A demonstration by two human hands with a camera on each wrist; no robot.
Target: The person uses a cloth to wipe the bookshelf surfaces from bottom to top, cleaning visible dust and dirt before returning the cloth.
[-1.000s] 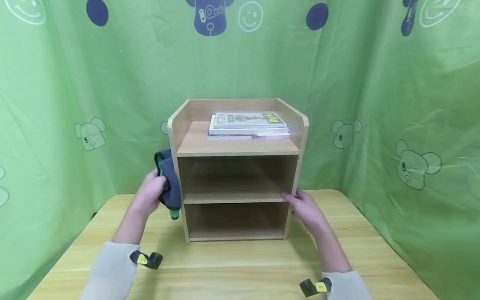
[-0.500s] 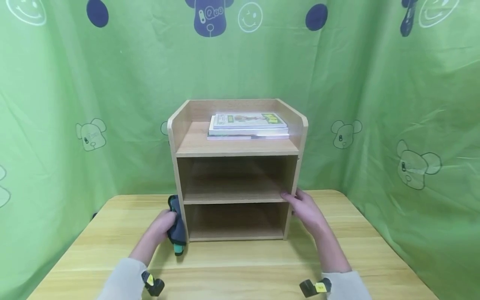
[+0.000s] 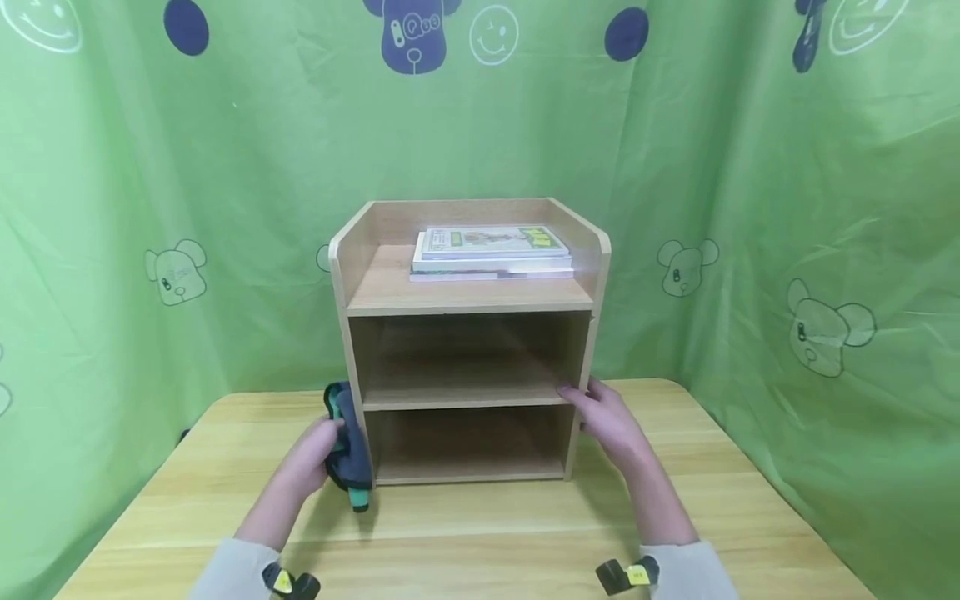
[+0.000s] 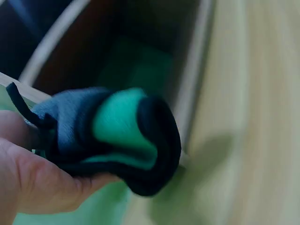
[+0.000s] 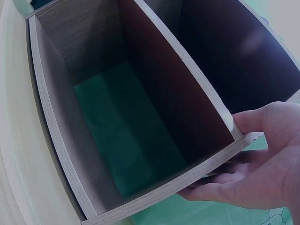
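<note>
My left hand grips a folded dark blue cloth with green patches and black edging, held against the outer left side of a small wooden shelf. In the left wrist view the cloth bulges out past my thumb, and the fingers behind it are hidden. On the other side, my right hand holds the shelf's right side panel. The right wrist view shows the thumb of that hand inside at the middle board, with the fingers behind the panel's outer face.
Several thin books lie stacked on the shelf's top board. The shelf stands upright on a light wooden table. Green printed curtains surround the table at the back and both sides.
My left hand has come down with the cloth from the upper part of the left side to the lower part, then risen slightly. The right hand keeps its hold.
</note>
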